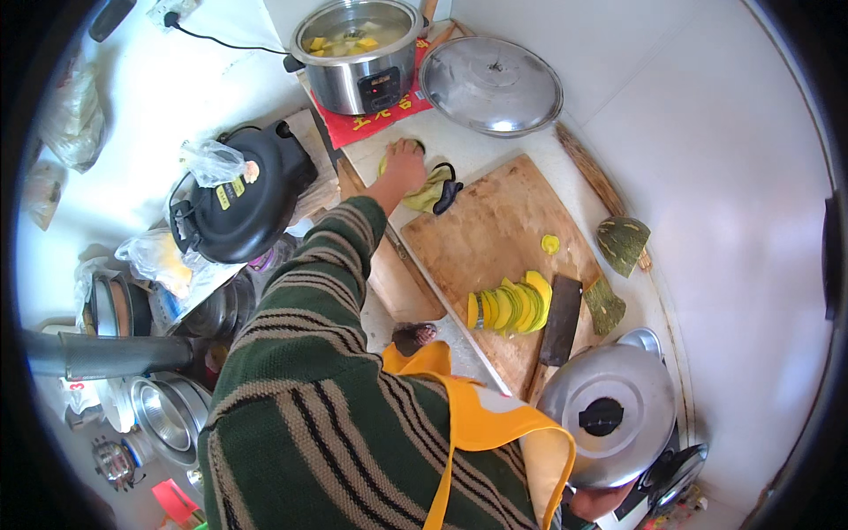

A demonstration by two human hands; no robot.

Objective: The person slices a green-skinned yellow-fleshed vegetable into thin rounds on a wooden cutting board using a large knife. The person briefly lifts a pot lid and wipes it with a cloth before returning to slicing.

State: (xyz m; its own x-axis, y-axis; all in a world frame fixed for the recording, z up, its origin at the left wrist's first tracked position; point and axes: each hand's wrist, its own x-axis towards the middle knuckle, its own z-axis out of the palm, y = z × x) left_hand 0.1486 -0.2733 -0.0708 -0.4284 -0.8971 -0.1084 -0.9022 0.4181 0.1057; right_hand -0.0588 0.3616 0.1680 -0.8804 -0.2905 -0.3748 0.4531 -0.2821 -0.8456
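My left hand (404,164) is on a yellow-green cloth (427,191) with dark edging, its fingers curled over one end. On the wooden cutting board (470,225) lies a fanned row of pumpkin slices (510,306), with one small yellow slice (550,244) apart from it. A cleaver (560,321) rests beside the row. Pumpkin wedges with green skin (621,245) sit by the board's right side, one (604,306) partly on its edge. My right hand (603,501) shows only partly at the lower right, below a lidded metal pot (609,417); its fingers are hidden.
A plugged-in electric cooker (358,73) holds liquid and yellow and pale pieces, on a red cloth (338,129). A metal lid (491,86) lies beside it. Against the wall is a rough wooden stick (589,169). A black electric appliance (248,199) and metal bowls (162,414) are at left.
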